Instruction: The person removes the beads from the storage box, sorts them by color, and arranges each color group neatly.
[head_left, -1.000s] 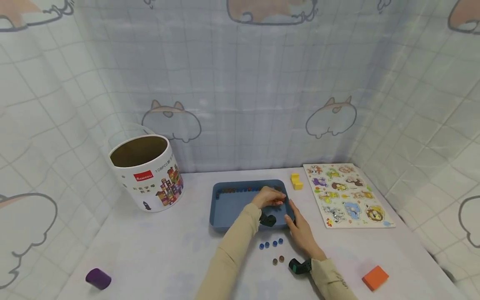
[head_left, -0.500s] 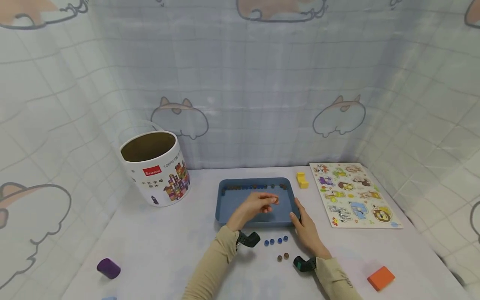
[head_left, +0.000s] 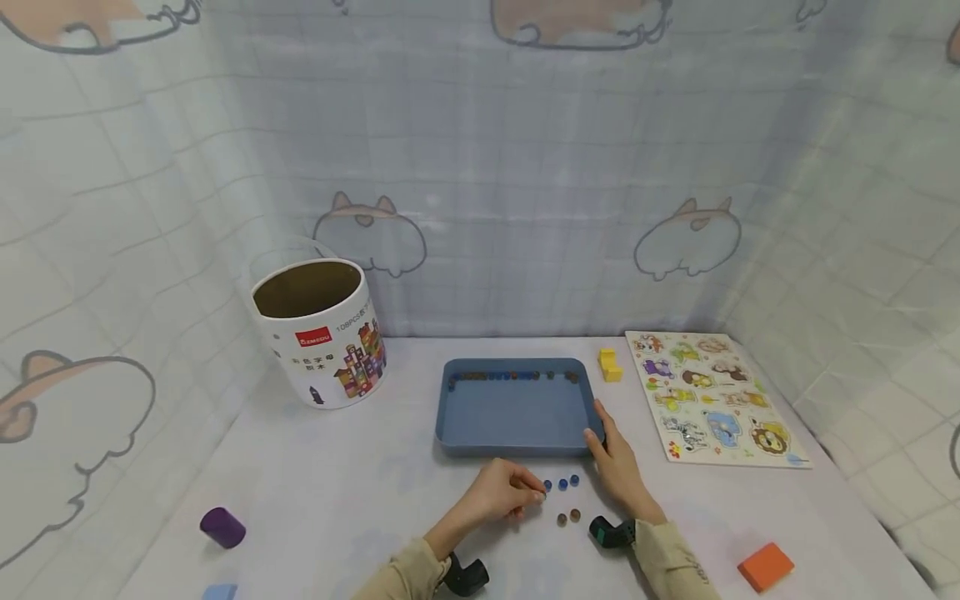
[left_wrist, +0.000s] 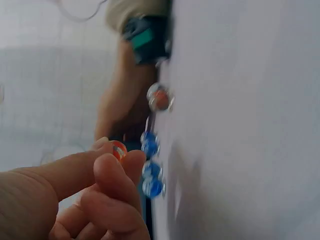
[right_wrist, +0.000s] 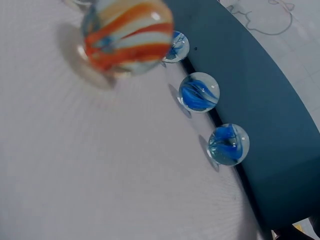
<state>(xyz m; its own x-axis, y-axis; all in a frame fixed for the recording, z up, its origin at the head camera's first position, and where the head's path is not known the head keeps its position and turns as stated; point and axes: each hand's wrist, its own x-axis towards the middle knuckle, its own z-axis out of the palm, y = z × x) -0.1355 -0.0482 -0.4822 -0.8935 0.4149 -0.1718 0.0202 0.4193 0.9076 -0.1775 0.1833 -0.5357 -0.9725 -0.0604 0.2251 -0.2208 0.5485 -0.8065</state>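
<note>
My left hand [head_left: 504, 492] pinches an orange-streaked glass marble [left_wrist: 119, 150] between thumb and fingers, low over the table in front of the tray. Right beside its fingertips stand several blue marbles [head_left: 563, 484] in a row. My right hand [head_left: 621, 471] grips the front right corner of a blue-grey tray [head_left: 517, 450], thumb at the front and fingers along the side. Inside the tray, a line of small marbles [head_left: 491, 377] runs along the back wall. Closer to me lie two brownish marbles [head_left: 562, 520]; an orange-and-white marble [right_wrist: 127, 37] looms large in the right wrist view.
A white printed bucket [head_left: 322, 358] stands at the back left. Right of the tray are a yellow block [head_left: 610, 367] and an animal puzzle board [head_left: 716, 400]. Nearer are a purple cylinder [head_left: 222, 527], a light blue block [head_left: 219, 592] and an orange block [head_left: 766, 567].
My left hand has come out of the tray's back right corner, back toward me and down to the blue marbles, carrying the marble. The right hand stays at the tray.
</note>
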